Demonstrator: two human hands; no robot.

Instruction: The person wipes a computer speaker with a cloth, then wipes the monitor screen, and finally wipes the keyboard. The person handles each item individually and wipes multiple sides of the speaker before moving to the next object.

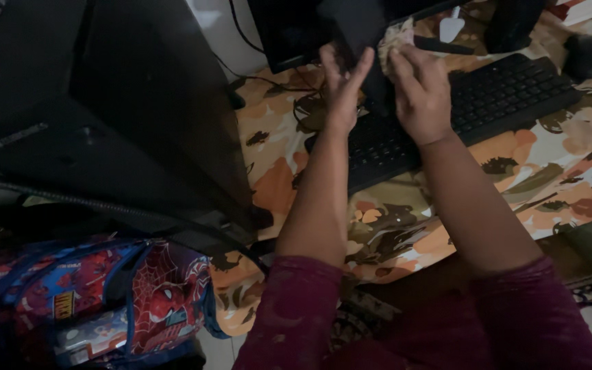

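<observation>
Nearest the lens, two dark maroon fabric sleeves (296,308) fill the bottom edge, bare forearms running up from them toward the desk. To the left of the sleeves, low in view, sits a red-and-blue child's backpack with a web pattern (104,294), partly under a large black computer tower case (104,123) that takes up the upper left. The desk is covered by a cloth with an orange, brown and cream floral print (392,219). On it lies a black flat computer keyboard (488,96), set at a slant, its left part hidden under the wrists. Left hand (342,85): fingers straight and spread, palm laid flat against the side of a black upright monitor stand (364,41); it grips nothing that can be seen. Right hand (421,85): fingers curled down, pressing a pale crumpled cloth (395,38) against the same stand, just right of the left hand; only a bit of the cloth shows above the knuckles. The stand rises just behind the keyboard, under the black monitor's lower edge (289,34). Far right, a black rounded computer mouse (589,55) rests beside the keyboard's end. Light is dim; finer detail cannot be told.
</observation>
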